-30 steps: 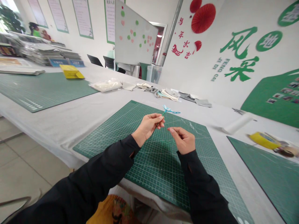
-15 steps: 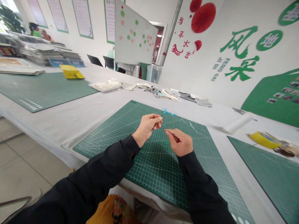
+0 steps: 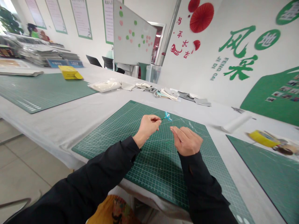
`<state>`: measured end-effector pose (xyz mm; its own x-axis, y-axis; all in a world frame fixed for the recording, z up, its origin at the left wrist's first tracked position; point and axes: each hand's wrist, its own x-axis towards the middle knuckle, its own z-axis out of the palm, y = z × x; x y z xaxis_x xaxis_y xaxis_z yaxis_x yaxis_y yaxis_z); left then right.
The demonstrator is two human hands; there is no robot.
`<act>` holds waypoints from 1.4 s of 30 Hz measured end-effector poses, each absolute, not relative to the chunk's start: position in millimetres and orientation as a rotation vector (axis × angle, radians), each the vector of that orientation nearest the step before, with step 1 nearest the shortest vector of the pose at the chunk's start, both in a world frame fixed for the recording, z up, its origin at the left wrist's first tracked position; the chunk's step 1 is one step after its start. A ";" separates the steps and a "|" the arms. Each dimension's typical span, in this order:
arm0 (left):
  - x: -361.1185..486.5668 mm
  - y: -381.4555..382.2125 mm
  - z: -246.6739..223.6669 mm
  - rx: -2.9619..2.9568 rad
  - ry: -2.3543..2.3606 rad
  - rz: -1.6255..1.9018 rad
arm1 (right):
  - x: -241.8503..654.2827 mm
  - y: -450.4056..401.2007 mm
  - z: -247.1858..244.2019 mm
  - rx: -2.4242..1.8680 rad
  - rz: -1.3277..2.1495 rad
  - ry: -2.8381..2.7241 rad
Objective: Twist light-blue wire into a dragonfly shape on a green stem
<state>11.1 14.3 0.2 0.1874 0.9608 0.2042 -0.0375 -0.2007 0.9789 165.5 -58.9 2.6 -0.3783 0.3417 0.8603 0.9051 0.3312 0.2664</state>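
Observation:
My left hand (image 3: 148, 128) is pinched on the thin green stem of a small blue flower-like piece (image 3: 167, 116). Its bright blue petals or strips point away to the right of my fingertips. Just to the right, and apart from it, is my right hand (image 3: 188, 141), with thumb and forefinger pressed together. Whatever that pinch may hold is too fine to make out. Both hands are above a green gridded cutting mat (image 3: 142, 169) on the white-covered table.
Cloth scraps (image 3: 168, 94) and a clear plastic bag (image 3: 106, 85) lie beyond the mat. A yellow box (image 3: 70, 72) rests on another mat at left. To the right are a white roll (image 3: 237, 122), scissors (image 3: 238, 109), yellow tape (image 3: 263, 138) and a further cutting mat (image 3: 268, 174).
My right hand has moved right, away from my left hand. The blue piece has turned in my left fingers and now sits slightly lower and farther right.

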 end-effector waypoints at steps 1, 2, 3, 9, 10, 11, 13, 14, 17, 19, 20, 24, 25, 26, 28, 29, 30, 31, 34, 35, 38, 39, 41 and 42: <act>9.8 14.8 -0.3 1.512 0.982 1.225 | 166.4 -59.2 4.0 -1.116 -1.061 -1.882; 8.4 14.8 -0.7 1.624 1.018 1.245 | 167.2 -59.5 5.2 -1.134 -1.103 -1.873; 6.8 14.2 -0.9 1.756 1.049 1.274 | 167.8 -59.7 6.1 -1.151 -1.135 -1.864; 1.3 6.1 0.1 2.407 1.061 1.134 | 171.3 -59.5 7.0 -1.146 -1.184 -1.880; 1.2 5.4 0.4 2.460 1.042 1.061 | 172.5 -59.1 6.6 -1.147 -1.177 -1.885; 1.0 5.1 0.7 2.505 1.010 0.993 | 174.1 -58.7 6.2 -1.157 -1.166 -1.880; 0.7 5.2 1.4 2.569 0.884 0.880 | 178.5 -57.6 5.5 -1.198 -1.137 -1.838; 0.4 5.2 2.0 2.581 0.798 0.844 | 181.1 -56.9 5.1 -1.214 -1.120 -1.812; -0.8 4.3 5.3 2.561 0.563 0.795 | 189.3 -54.7 3.8 -1.219 -1.056 -1.741; -2.0 2.7 9.2 2.548 0.462 0.775 | 193.3 -53.0 2.3 -1.188 -1.000 -1.703; -2.9 1.9 11.7 2.539 0.421 0.763 | 194.7 -52.2 1.3 -1.179 -0.963 -1.677; -8.8 0.8 22.1 2.324 0.304 0.701 | 198.1 -48.8 -2.1 -1.195 -0.760 -1.608; -10.7 1.1 24.3 2.233 0.280 0.670 | 198.9 -48.0 -2.5 -1.204 -0.711 -1.603; -12.6 1.7 26.0 2.137 0.259 0.638 | 199.7 -47.2 -2.8 -1.212 -0.666 -1.597; -15.7 3.1 27.9 1.952 0.231 0.605 | 201.5 -45.8 -3.1 -1.229 -0.580 -1.577; -16.6 3.9 28.0 1.866 0.226 0.619 | 202.2 -45.2 -3.1 -1.246 -0.535 -1.561; -17.1 4.6 27.6 1.788 0.223 0.653 | 202.8 -44.8 -3.2 -1.266 -0.487 -1.541; -17.2 5.3 26.9 1.717 0.225 0.701 | 203.2 -44.4 -3.3 -1.288 -0.440 -1.517; -15.8 7.1 23.8 1.554 0.237 0.821 | 204.2 -43.9 -4.5 -1.341 -0.311 -1.468; -15.4 7.6 22.9 1.511 0.239 0.835 | 204.9 -43.7 -5.4 -1.352 -0.271 -1.466; -15.2 9.3 21.7 1.388 0.222 0.843 | 208.8 -42.0 -9.5 -1.397 -0.148 -1.450; -15.4 9.9 21.6 1.353 0.211 0.839 | 210.7 -41.1 -11.2 -1.422 -0.101 -1.431; -16.2 11.2 21.6 1.299 0.199 0.821 | 215.0 -38.8 -14.4 -1.476 0.011 -1.373; -16.4 12.0 21.3 1.279 0.201 0.809 | 217.1 -37.5 -15.6 -1.497 0.077 -1.338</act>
<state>-16.4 12.0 21.3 0.7147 0.6352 0.2928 -0.4241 0.0606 0.9036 217.1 -37.5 -15.6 0.3666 0.7416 0.5618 0.6719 0.2066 -0.7112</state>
